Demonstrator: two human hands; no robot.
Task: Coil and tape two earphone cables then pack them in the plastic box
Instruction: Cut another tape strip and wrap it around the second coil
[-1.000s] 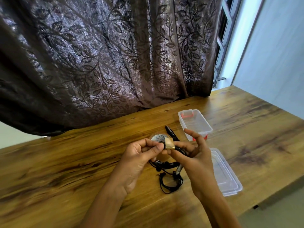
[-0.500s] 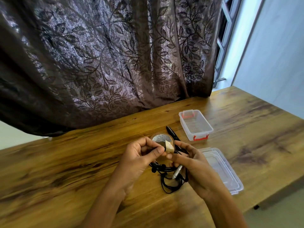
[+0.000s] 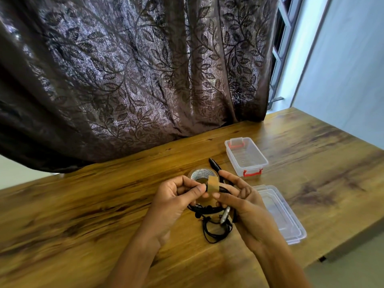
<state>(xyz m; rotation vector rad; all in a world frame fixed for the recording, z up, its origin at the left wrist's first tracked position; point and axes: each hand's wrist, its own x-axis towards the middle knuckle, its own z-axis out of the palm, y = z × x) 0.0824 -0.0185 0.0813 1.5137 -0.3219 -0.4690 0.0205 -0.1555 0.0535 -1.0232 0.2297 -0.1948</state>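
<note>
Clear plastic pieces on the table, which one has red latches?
The deep box farther back, beside the black pen; the flat lid nearer the right hand shows none.

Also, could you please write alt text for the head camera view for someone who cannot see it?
The left hand and right hand pinch a strip of brown tape and hold a black earphone cable above a wooden table. More black cable lies coiled below them, with a tape roll behind and an open plastic box and its lid to the right.
</note>
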